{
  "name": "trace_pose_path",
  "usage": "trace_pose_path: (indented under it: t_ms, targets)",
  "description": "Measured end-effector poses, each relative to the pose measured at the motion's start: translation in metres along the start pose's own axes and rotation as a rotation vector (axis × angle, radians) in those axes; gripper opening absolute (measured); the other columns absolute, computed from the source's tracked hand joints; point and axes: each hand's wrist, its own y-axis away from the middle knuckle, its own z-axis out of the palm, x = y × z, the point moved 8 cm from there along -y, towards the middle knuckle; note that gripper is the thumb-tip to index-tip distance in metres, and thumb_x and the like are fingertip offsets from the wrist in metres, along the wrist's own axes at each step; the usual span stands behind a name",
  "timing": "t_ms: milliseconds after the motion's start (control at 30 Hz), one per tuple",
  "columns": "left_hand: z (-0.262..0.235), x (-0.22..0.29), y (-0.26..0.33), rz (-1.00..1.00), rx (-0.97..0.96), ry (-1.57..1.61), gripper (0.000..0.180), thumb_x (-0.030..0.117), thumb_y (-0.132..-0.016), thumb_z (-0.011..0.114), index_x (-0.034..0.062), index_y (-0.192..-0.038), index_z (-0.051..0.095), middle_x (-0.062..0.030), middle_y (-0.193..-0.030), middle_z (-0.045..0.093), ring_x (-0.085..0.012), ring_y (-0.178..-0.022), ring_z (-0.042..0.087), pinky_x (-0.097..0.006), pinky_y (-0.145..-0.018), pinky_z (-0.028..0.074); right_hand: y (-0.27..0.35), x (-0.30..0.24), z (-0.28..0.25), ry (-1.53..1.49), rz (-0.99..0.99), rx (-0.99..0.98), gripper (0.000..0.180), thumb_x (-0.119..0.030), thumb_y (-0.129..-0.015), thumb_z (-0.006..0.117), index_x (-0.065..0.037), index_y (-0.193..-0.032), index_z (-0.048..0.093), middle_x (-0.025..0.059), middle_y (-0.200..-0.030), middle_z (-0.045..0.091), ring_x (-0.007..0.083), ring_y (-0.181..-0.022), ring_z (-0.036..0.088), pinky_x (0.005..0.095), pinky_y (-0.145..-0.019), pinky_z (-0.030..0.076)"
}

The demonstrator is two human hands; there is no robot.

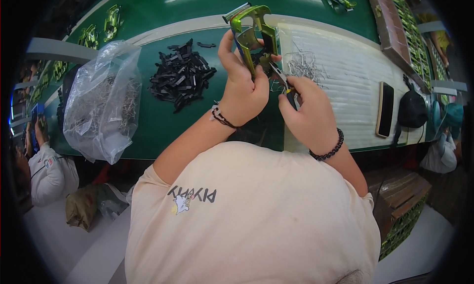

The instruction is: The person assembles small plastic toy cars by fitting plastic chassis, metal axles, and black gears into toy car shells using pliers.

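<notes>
My left hand (243, 89) is wrapped round a shiny green plastic frame (251, 31) and holds it up over the table. The frame has a rounded opening and a dark inner part on its right side. In my right hand (312, 111) is a pair of pliers (290, 94) with dark and yellow grips. Their metal jaws reach up and left to the lower part of the frame, by my left fingertips; what the jaws touch is too small to make out. Just right of the frame lies a heap of thin bent metal wires (305, 63).
Left of my arm lies a pile of small black plastic parts (181, 76), beside a clear plastic bag (103, 106) of metal wires. A phone (384, 109) and a black pouch (413, 109) lie at right. Several green frames (112, 22) sit on the green conveyor; people sit at both sides.
</notes>
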Motion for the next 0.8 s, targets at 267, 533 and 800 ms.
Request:
trace_pose_path:
  t_ms: [267,533,800]
  targets:
    - [0.01,-0.006,-0.001,-0.196,-0.162,-0.01,0.078,-0.016,-0.087,0.032,0.0178,-0.146,-0.006,-0.0163,-0.132,0.039,-0.0268,-0.112,0.061,-0.039,-0.083,0.061,-0.001,-0.024,-0.01,0.409,-0.323,0.06,0.027,-0.005,-0.074,0.065,-0.002,-0.101,0.065,0.0094,-0.088,0.06,0.0276,-0.079,0.06,0.0385,-0.068,0.051]
    - [0.015,-0.001,0.0,-0.244,-0.243,0.01,0.077,-0.015,-0.088,0.032,0.0177,-0.146,-0.008,-0.0172,-0.132,0.039,-0.0255,-0.113,0.06,-0.039,-0.086,0.06,0.0,-0.019,-0.015,0.406,-0.345,0.016,0.028,-0.007,-0.074,0.065,-0.003,-0.101,0.065,0.0086,-0.089,0.06,0.0274,-0.081,0.061,0.0384,-0.068,0.052]
    - [0.016,-0.004,0.002,-0.317,-0.144,0.213,0.079,-0.015,-0.088,0.03,0.0229,-0.147,-0.006,-0.0181,-0.135,0.038,-0.0284,-0.113,0.06,-0.044,-0.086,0.06,0.005,-0.007,-0.016,0.187,-0.262,0.033,0.027,-0.008,-0.077,0.065,-0.001,-0.103,0.063,0.0114,-0.089,0.06,0.0311,-0.082,0.061,0.0398,-0.069,0.051]
